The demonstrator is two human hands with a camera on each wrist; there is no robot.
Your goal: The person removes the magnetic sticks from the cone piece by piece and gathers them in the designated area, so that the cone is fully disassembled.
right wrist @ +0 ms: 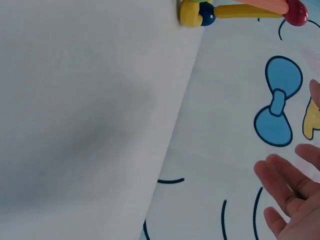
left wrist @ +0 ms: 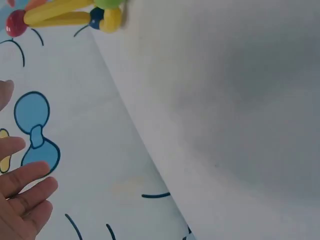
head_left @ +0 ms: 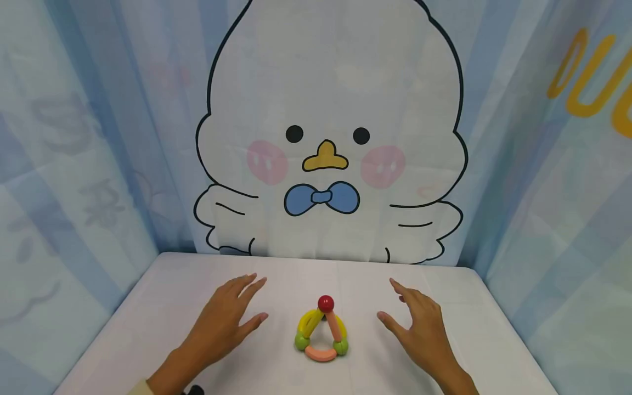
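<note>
Between the two hands stands a small pyramid-shaped toy (head_left: 321,355) of coloured rods and balls on the white table. A red ball (head_left: 326,303) tops it, green balls sit at its front corners, and its rods are yellow and salmon pink. To its left hovers my left hand (head_left: 224,318), fingers extended and thumb apart, touching nothing. My right hand (head_left: 422,329) is held on the other side, fingers spread loosely, also apart from the toy. Both wrist views catch part of the toy at the top edge, including a dark blue ball (left wrist: 96,18) at its back.
The white table (head_left: 197,269) runs back to a curtain (head_left: 326,230) printed with a duck in a blue bow tie. Striped blue curtains hang at both sides. A small dark object (head_left: 196,390) shows at the bottom edge by the left forearm.
</note>
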